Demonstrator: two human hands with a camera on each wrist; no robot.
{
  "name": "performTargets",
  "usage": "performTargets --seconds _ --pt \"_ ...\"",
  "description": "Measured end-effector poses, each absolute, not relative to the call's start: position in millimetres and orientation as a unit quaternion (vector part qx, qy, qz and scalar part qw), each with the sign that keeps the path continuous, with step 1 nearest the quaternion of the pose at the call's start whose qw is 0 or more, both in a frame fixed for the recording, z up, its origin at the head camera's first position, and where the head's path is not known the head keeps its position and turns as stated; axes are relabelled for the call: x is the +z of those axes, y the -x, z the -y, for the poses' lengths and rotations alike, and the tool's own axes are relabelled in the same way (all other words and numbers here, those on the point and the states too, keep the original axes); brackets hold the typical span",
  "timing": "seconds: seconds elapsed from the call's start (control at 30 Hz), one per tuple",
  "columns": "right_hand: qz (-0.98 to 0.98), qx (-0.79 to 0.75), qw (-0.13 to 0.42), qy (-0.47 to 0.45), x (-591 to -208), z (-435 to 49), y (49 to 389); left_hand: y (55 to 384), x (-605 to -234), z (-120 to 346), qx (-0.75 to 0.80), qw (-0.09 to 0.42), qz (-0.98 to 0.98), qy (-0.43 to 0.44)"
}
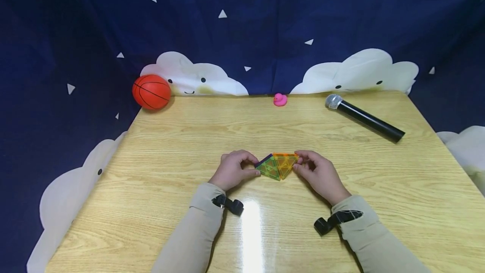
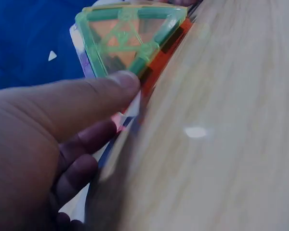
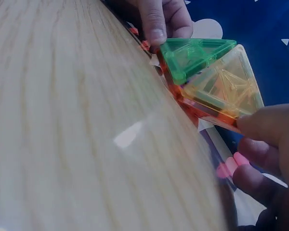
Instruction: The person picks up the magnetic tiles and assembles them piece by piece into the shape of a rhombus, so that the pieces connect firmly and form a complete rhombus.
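A small structure of translucent triangular magnetic tiles stands on the table between both hands. Its front has a green tile [image 1: 269, 168] on the left and a yellow tile [image 1: 286, 165] on the right, joined edge to edge. A purple tile [image 1: 264, 160] shows along the back left, and orange-red shows low behind the green face in the wrist views. My left hand [image 1: 235, 169] pinches the green tile at its left corner, thumb on its face. With thumb and fingers, my right hand [image 1: 319, 175] pinches the yellow tile at its outer corner. The structure's inside is mostly hidden.
Along the table's [image 1: 182, 134] back edge are a red toy basketball [image 1: 151, 92] at left, a pink rubber duck [image 1: 280, 100] in the middle and a black microphone [image 1: 367, 119] at right. Behind them hangs a dark blue curtain [image 1: 265, 24] with clouds.
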State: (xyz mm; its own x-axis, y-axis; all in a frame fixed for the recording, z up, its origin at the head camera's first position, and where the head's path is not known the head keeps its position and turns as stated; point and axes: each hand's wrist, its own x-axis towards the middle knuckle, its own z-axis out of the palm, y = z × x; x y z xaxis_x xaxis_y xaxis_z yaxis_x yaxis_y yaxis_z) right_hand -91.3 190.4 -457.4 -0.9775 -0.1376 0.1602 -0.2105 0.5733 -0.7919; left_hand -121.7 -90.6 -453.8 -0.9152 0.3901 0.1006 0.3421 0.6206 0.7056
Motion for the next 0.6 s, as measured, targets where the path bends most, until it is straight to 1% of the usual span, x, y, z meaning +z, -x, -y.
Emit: performTargets --seconds 0.23,0.43,0.6 --pt "0.882 0.460 0.051 -0.096 -457.5 -191.9 91.3 120.3 -453.4 80.9 0.352 0.021 -0.916 -0.194" --pt "0.882 0.461 0.043 -0.088 -457.4 -192.7 92.2 117.6 -453.5 68.8 0.332 0.018 -0.926 -0.181" --pt "0.882 0.462 0.032 -0.089 -458.2 -193.0 93.5 117.1 -454.0 61.3 0.324 0.004 -0.931 -0.167"
